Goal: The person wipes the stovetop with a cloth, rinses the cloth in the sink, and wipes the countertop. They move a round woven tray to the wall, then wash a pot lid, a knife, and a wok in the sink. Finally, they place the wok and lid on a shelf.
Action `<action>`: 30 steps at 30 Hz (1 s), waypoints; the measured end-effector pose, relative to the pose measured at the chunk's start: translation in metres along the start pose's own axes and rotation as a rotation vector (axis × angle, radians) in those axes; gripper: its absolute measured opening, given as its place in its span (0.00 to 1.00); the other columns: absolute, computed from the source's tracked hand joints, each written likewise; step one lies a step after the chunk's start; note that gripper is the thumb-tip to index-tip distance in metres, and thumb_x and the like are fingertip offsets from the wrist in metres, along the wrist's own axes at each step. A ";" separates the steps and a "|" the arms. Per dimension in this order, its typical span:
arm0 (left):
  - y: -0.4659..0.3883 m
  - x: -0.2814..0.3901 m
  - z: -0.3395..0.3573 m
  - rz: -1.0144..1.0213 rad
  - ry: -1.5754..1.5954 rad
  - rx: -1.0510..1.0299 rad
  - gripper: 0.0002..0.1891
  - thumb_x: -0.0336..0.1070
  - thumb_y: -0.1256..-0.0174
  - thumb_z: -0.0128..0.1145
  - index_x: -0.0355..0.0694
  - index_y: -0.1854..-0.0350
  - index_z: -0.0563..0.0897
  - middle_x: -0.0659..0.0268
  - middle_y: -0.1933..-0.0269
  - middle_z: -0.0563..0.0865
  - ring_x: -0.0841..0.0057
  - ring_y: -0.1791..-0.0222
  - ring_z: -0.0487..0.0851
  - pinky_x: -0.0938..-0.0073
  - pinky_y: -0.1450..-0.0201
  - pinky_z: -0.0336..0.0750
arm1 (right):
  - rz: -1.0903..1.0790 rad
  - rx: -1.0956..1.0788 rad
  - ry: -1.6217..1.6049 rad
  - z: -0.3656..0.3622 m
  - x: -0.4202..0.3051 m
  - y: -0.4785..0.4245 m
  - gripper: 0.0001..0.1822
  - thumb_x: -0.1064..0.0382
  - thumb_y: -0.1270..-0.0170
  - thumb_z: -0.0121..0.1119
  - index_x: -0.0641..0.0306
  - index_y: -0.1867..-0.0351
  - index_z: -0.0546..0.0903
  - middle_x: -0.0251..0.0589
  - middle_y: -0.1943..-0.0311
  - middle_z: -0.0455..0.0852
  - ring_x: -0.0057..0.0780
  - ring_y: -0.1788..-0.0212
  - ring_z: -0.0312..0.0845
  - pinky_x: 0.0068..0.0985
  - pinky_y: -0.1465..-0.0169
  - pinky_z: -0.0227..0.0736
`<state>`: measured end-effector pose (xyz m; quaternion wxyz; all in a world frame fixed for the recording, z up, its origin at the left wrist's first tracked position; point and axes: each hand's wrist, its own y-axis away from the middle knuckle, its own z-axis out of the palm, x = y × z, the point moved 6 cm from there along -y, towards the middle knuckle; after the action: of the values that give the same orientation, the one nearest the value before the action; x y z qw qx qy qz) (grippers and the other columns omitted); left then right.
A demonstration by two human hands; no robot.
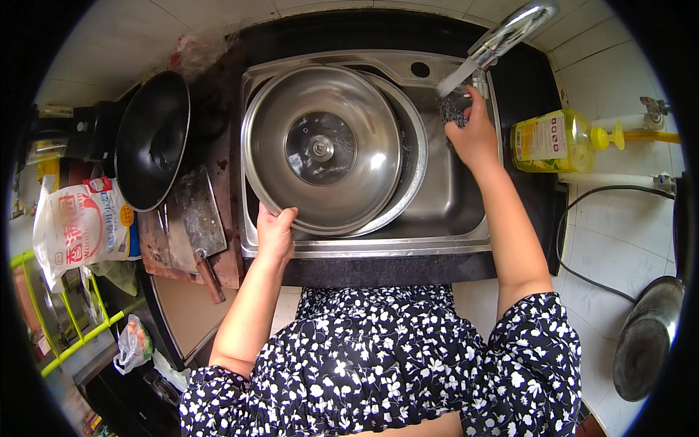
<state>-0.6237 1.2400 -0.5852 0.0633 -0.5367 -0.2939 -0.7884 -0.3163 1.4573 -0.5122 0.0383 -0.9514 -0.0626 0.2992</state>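
My left hand grips the near rim of a round steel pot lid with a glass centre, thumb on top. Under the lid a wide metal basin rests in the left part of the stainless steel sink. My right hand holds a steel wool scrubber under the chrome faucet, from which water runs. The fingertips of that hand are close to the faucet's base, and whether they touch it I cannot tell.
Left of the sink, a cleaver lies on a wooden cutting board, beside a tilted black wok and a printed plastic bag. To the right are a yellow dish soap bottle, a dark cable and a dark pan.
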 end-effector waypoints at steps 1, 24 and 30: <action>-0.003 -0.004 -0.003 -0.009 -0.001 0.003 0.24 0.19 0.48 0.48 0.36 0.45 0.66 0.63 0.52 0.76 0.75 0.52 0.75 0.75 0.49 0.70 | 0.001 0.012 -0.011 0.003 -0.005 0.012 0.38 0.60 0.53 0.57 0.57 0.37 0.60 0.50 0.54 0.76 0.46 0.55 0.75 0.36 0.53 0.71; -0.035 -0.030 -0.028 -0.151 -0.012 -0.051 0.31 0.19 0.50 0.46 0.34 0.38 0.57 0.58 0.46 0.72 0.71 0.46 0.72 0.76 0.42 0.65 | -0.310 -0.118 0.288 0.245 -0.071 0.002 0.31 0.63 0.44 0.53 0.67 0.38 0.60 0.55 0.58 0.71 0.51 0.55 0.71 0.40 0.54 0.71; -0.034 -0.038 -0.034 -0.169 -0.121 -0.050 0.25 0.22 0.48 0.46 0.35 0.43 0.64 0.60 0.54 0.78 0.71 0.60 0.82 0.75 0.69 0.80 | -0.520 -0.204 -0.457 0.258 -0.208 0.040 0.36 0.64 0.42 0.52 0.62 0.33 0.52 0.61 0.47 0.64 0.55 0.45 0.63 0.39 0.41 0.60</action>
<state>-0.6490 1.2416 -0.6404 -0.0346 -0.5583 -0.3215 -0.7641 -0.6292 1.3969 -0.6104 0.0032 -0.8110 -0.3392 0.4767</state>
